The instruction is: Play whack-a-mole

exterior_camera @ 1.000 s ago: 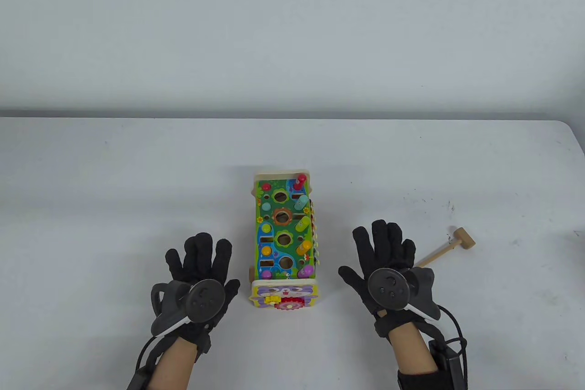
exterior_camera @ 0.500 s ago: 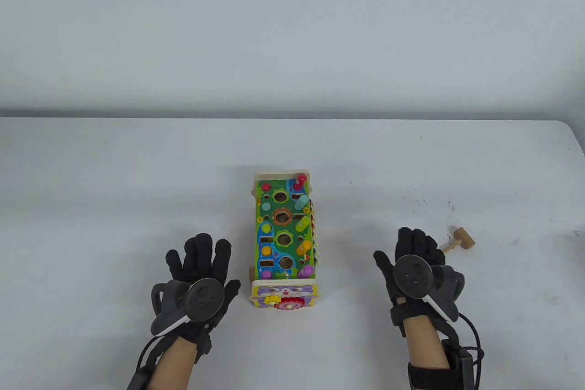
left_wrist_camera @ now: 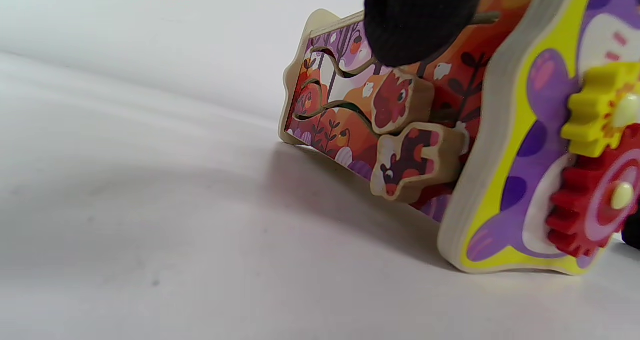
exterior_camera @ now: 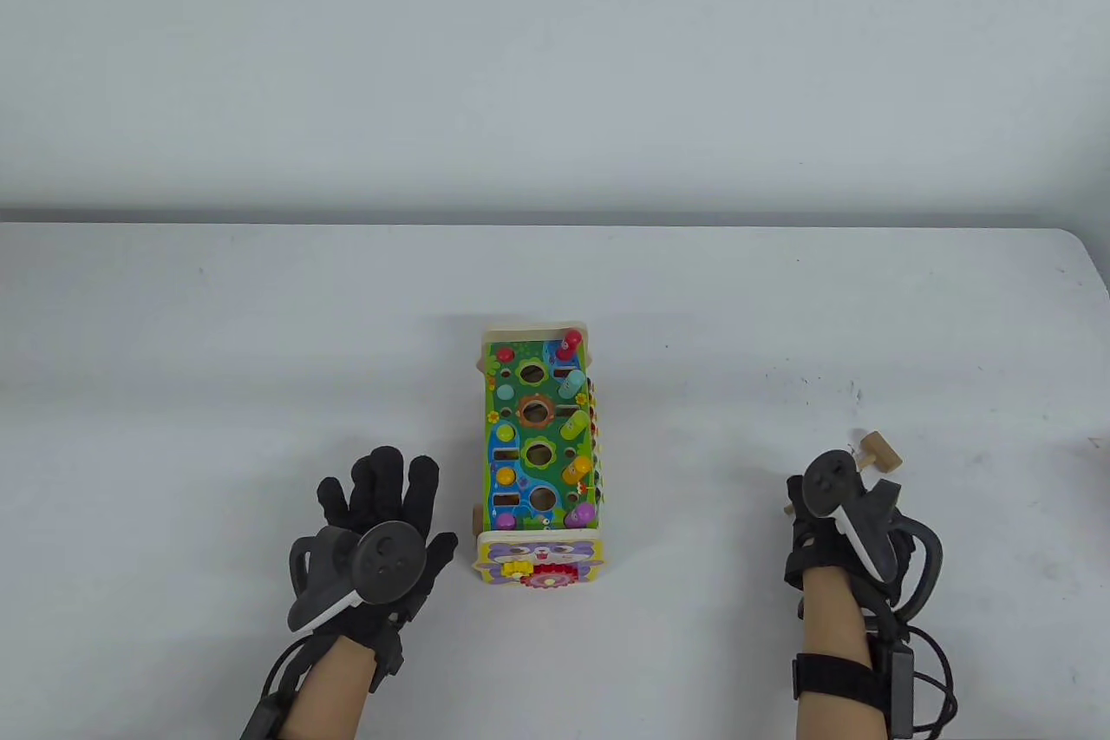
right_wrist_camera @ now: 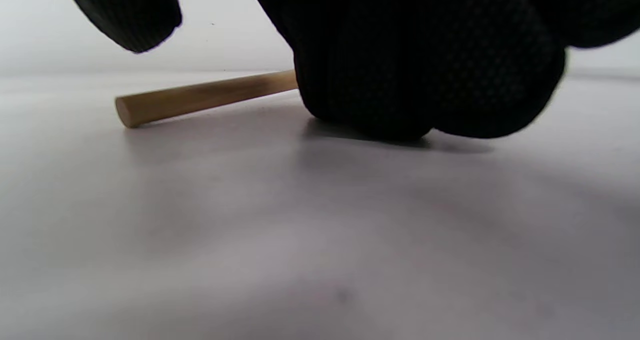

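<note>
The right hand (exterior_camera: pixel 837 514) curls its fingers (right_wrist_camera: pixel 425 70) over the hammer (exterior_camera: pixel 878 452) handle, not visibly gripping; next, lift it toward the toy (exterior_camera: pixel 539 436) while the left hand (exterior_camera: pixel 381 514) rests spread.

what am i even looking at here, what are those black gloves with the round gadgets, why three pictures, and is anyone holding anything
These are a person's two hands in black sensor gloves. The round gadget strapped to the back of each is a motion tracker; the fingers stay free.

The big picture looks down at a white table. The other two come from small cameras on each wrist, so they sit very low and close.

On the table stands a colourful wooden whack-a-mole toy with pegs and holes on top, and gears on its near end. A small wooden hammer lies to its right.

The left hand lies flat and open beside the toy, holding nothing. The right hand is down over the hammer's handle, which pokes out from under the fingers. Whether it grips the handle yet cannot be told.
</note>
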`<state>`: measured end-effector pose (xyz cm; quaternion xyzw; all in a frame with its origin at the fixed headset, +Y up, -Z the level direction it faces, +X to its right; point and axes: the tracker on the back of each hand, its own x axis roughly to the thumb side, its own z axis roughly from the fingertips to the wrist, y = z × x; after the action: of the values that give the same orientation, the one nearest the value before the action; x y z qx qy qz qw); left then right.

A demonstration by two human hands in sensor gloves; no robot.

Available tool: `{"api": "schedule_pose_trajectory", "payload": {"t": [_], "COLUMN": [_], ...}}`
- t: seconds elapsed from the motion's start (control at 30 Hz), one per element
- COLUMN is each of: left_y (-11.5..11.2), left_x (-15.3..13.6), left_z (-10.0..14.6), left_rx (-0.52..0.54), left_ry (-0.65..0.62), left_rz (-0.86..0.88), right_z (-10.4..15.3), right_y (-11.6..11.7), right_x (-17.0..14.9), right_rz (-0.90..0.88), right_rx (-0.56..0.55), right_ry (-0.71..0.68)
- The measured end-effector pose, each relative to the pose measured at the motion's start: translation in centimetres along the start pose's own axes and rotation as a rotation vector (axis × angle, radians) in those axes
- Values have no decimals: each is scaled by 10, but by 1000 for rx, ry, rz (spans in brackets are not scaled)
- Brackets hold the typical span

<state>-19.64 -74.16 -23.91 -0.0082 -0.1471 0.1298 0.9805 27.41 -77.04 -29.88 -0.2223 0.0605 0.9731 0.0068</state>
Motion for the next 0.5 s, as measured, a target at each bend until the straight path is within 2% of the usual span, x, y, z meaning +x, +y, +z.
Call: {"api": "schedule_pose_trajectory", "payload": {"t": [0.1, 0.5], "left_y": [1, 0], "left_x": [-1, 0], "left_z": [0, -1], "left_rx": [5, 1], "left_ry": [7, 7], "left_rz": [5, 9], "right_z": [-2, -1], "right_y": [2, 2], "right_x": [6, 10], "right_rz": [56, 68], "right_rx": [25, 50], "right_ry": [25, 50]}}
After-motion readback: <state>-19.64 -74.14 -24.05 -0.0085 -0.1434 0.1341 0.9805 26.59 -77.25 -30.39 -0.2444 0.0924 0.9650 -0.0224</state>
